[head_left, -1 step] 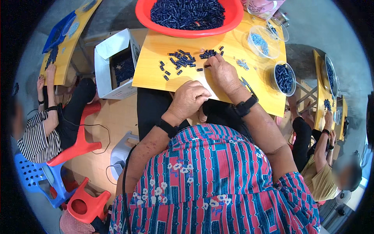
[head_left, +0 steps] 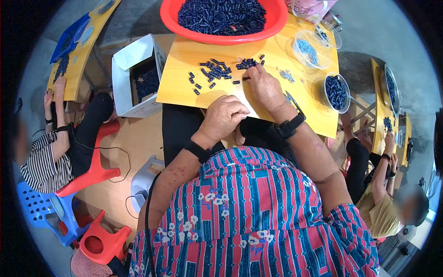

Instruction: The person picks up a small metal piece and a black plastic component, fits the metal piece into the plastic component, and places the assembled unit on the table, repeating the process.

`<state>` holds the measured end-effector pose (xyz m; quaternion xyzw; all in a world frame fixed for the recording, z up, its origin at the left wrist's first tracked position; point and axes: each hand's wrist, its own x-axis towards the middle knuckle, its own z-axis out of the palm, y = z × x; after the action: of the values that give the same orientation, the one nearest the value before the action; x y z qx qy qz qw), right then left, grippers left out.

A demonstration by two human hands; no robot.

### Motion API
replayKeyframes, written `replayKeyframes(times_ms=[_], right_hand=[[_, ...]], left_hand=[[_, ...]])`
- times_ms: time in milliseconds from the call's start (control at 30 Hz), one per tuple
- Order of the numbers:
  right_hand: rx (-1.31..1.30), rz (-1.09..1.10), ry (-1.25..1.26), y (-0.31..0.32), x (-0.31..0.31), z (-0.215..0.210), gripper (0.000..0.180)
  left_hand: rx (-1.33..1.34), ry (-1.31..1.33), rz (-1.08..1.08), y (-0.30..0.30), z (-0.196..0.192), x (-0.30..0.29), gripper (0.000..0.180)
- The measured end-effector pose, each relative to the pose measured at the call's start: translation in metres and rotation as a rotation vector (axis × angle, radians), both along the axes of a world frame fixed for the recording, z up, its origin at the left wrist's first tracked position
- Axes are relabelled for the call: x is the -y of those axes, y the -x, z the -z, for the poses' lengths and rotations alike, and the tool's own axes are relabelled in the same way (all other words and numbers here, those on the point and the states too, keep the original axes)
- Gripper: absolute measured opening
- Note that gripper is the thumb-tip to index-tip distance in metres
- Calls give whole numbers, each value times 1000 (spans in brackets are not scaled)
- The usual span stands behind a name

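My right hand [head_left: 265, 90] is above the yellow table with fingers bent together, the fingertips closed on a small dark cylindrical piece [head_left: 245, 79]. Just beyond them lies a cluster of such dark blue pieces [head_left: 248, 63]. A looser pile [head_left: 216, 70] is to the left, with a few strays toward the table's left edge. My left hand [head_left: 222, 115] is at the table's near edge, thumb and fingers pressed together; whatever they might hold is hidden. Beside my right wrist lies a pair of dark-handled snips [head_left: 295, 105].
A red basin [head_left: 224, 37] heaped with dark pieces stands at the far edge. On the right are a clear tub of dark pieces [head_left: 337, 93], a clear bowl of light-blue bits [head_left: 308, 51] and loose clear bits [head_left: 287, 75]. An open white carton [head_left: 134, 60] is at left. Other people work at side tables.
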<state>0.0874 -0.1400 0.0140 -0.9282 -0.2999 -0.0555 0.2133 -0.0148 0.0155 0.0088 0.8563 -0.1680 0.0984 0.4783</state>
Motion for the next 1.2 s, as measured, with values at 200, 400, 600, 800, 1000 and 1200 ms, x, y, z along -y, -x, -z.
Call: replayKeyframes(times_ms=[200, 400, 600, 800, 1000, 1200], right_hand=[[-234, -38, -375, 19, 20, -3, 12], [-358, -125, -530, 49, 34, -14, 15], [-208, -247, -374, 50, 37, -16, 15], [-138, -286, -367, 54, 31, -13, 18], [-533, -72, -727, 62, 24, -2, 19], [-656, 5, -798, 61, 24, -8, 13]], left_hand=[[-139, 105, -36, 3, -4, 1, 9], [-251, 214, -123, 2, -8, 6, 15], [-315, 233, -153, 1, -7, 8, 18], [-494, 406, -142, 0, -7, 5, 13], [-499, 533, -103, 2, -11, 1, 16], [-510, 546, -90, 0, -6, -2, 16]])
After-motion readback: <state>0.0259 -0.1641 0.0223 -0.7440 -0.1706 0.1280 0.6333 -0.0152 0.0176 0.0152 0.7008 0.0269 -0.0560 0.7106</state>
